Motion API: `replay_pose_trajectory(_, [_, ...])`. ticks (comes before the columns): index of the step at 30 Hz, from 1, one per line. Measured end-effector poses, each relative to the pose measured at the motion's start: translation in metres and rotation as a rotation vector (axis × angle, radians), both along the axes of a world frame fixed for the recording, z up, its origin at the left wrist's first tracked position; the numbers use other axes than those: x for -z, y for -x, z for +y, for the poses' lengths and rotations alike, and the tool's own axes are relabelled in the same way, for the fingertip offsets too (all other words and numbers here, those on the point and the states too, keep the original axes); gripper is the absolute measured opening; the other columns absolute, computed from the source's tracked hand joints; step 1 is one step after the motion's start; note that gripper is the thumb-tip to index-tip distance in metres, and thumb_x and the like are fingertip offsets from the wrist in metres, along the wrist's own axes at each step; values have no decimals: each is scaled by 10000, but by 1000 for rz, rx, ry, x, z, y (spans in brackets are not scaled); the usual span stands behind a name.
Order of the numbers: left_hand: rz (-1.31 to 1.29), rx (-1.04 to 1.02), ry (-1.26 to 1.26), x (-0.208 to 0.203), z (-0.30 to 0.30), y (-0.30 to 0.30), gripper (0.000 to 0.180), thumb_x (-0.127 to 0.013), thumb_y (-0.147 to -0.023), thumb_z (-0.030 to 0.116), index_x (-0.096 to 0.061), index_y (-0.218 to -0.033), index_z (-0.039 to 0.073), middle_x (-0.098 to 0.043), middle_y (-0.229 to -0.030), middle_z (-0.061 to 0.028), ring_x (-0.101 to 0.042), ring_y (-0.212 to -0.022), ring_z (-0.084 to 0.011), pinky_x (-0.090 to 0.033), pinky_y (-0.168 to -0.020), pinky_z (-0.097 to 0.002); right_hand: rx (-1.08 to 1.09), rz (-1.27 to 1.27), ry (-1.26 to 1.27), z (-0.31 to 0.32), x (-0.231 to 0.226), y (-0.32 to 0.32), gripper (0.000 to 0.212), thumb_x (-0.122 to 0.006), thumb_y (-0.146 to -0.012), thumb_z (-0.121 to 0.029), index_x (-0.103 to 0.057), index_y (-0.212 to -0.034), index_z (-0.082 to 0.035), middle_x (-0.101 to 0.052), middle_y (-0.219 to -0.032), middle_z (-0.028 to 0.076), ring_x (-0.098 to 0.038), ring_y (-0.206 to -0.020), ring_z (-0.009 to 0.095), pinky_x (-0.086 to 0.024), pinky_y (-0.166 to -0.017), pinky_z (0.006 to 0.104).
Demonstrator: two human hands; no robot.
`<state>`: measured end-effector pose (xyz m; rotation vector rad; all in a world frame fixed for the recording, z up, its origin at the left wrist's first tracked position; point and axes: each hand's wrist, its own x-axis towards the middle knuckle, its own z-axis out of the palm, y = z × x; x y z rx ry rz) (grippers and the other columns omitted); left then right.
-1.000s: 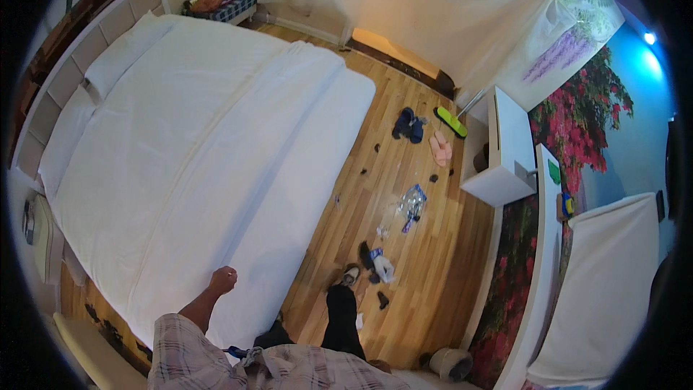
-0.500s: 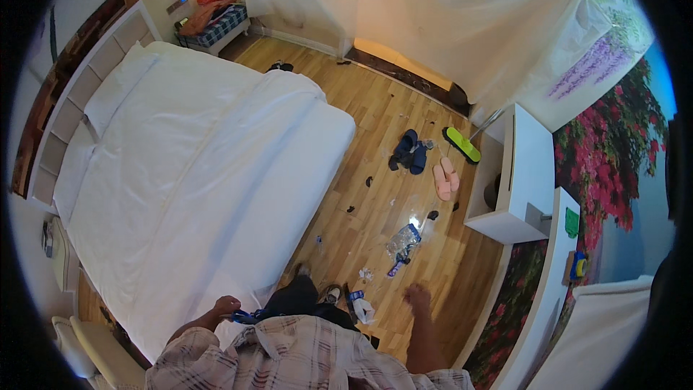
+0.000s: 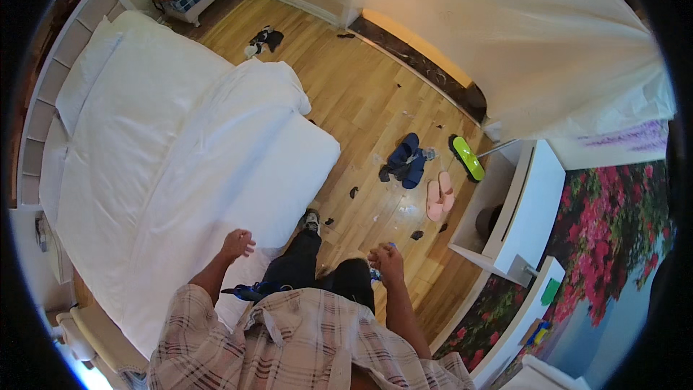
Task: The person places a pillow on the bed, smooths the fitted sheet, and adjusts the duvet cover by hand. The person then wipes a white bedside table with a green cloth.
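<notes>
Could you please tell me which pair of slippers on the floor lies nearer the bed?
The dark blue pair; the pink pair lies farther from the bed, closer to the white desk.

Before me I had the bed [image 3: 36, 148], white bedding [image 3: 180, 137] across it and pillows [image 3: 81, 94] along its head edge, and the wooden floor [image 3: 339, 79], with navy slippers [image 3: 413, 170], pink slippers [image 3: 434, 202] and a green broom head [image 3: 467, 158] near its right edge.
</notes>
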<state>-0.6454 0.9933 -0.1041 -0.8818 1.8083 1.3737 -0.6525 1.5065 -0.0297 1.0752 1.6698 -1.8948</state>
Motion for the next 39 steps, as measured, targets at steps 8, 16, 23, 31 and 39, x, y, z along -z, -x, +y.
replay_pose_trajectory(8, [71, -530, -156, -9, 27, 160, 495, -622, -1029, 397, -541, -1353, 31, -705, -1153, -195, -730, -890, -304, -620, -726, -443, -412, 90, 97, -31, 12, 292, 342, -669, -1002, -224, -603, -1248, 5, -727, -992, 104, -703, -810, 167, -544, -638, 298])
replay_pose_trajectory(16, [328, -1550, -374, 55, 74, 275, 701, -735, -954, 446, -467, -1364, -55, -591, -1310, -214, -630, -1164, -379, -560, -1035, -528, -799, -27, 87, -142, 139, 501, 440, -790, -866, -277, -567, -1129, -4, -667, -850, 114, -649, -658, 170, -521, -496, 333])
replay_pose_trajectory(23, [638, -1918, -480, 62, 104, 357, 696, -775, -930, 431, -498, -1434, 39, -600, -1388, -152, -578, -1280, -362, -505, -1101, -571, -763, 1, -59, -269, 217, 571, 572, -788, -867, -174, -515, -1348, -29, -643, -830, 89, -637, -651, 172, -550, -533, 324])
replay_pose_trajectory(31, [675, -1759, -235, 49, 99, 389, 636, -745, -983, 304, -433, -1510, 134, -568, -1450, -97, -593, -1289, -291, -562, -1043, -530, -1230, 547, -658, -281, 294, 587, 225, -609, -893, -81, -702, -1092, -34, -727, -947, 221, -722, -870, 396, -581, -748, 484])
replay_pose_trajectory(39, [618, -1795, -128, 1, 97, 394, 600, -736, -989, 272, -448, -1495, 125, -565, -1412, -75, -625, -1194, -243, -584, -909, -444, -1541, 907, -812, -260, 206, 731, 168, -659, -834, -61, -679, -999, -34, -722, -995, 225, -687, -952, 443, -544, -833, 541])
